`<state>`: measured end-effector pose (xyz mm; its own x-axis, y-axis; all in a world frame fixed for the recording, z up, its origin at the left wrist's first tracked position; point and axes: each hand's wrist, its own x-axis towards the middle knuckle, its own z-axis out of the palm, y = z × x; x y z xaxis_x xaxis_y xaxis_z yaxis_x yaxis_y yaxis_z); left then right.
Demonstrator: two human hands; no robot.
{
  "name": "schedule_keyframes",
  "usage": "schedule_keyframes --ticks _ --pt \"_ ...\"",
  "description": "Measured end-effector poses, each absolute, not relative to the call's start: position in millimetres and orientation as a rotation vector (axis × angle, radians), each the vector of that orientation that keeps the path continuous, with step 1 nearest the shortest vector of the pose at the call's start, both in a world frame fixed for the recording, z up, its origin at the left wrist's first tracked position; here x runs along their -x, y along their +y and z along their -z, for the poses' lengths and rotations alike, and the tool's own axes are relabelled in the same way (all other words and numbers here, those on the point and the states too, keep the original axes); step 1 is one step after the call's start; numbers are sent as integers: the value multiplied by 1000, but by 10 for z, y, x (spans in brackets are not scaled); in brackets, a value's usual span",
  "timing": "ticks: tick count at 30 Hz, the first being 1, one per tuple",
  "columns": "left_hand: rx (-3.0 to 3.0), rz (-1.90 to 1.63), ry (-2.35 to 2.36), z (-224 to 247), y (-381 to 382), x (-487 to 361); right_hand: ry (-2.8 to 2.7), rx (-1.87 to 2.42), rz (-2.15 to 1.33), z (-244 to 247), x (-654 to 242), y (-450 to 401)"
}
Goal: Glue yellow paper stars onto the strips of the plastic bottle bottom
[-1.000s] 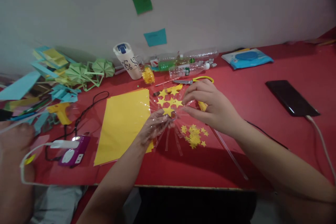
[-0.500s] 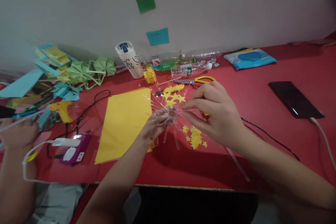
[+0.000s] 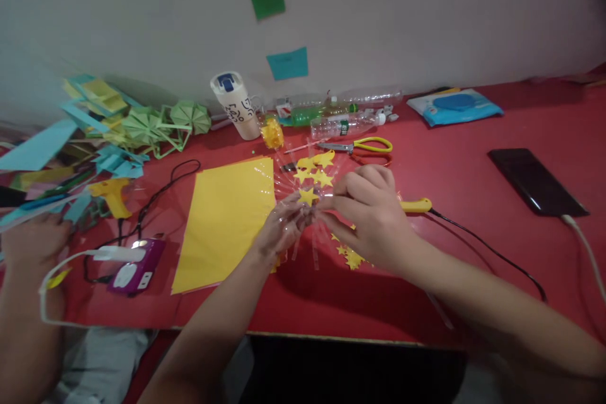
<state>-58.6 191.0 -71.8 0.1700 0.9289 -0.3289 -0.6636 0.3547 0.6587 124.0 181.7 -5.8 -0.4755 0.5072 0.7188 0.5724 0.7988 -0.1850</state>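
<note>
Counter in red, running along a grey wall. At its left end lies a heap of folded paper in green, blue and yellow, with another person's hand near it. Yellow sheets lie stacked left of centre. The right hand is over the middle, thumb and fingers close together beside the left fingertips; whether they pinch anything cannot be told. The left hand faces it, fingers curled and gripping clear plastic whose thin strips fan outward. To the right are a blue-and-white wipes pack, near the wall, and a black phone. At the back stands a white mug, with bottles lying beside it and scissors in front of those. Smallest are the yellow stars: one just above the left fingertips, several beyond it, and a loose pile on the counter, partly hidden by the right hand.
</note>
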Motion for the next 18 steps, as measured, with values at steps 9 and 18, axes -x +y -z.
schedule_keyframes --ticks 9,18 --pt "-315 -1236 846 648 1899 523 -2191 710 47 86 -1207 1796" --pt "-308 -1287 836 578 1872 495 -2329 745 102 226 -1128 1811"
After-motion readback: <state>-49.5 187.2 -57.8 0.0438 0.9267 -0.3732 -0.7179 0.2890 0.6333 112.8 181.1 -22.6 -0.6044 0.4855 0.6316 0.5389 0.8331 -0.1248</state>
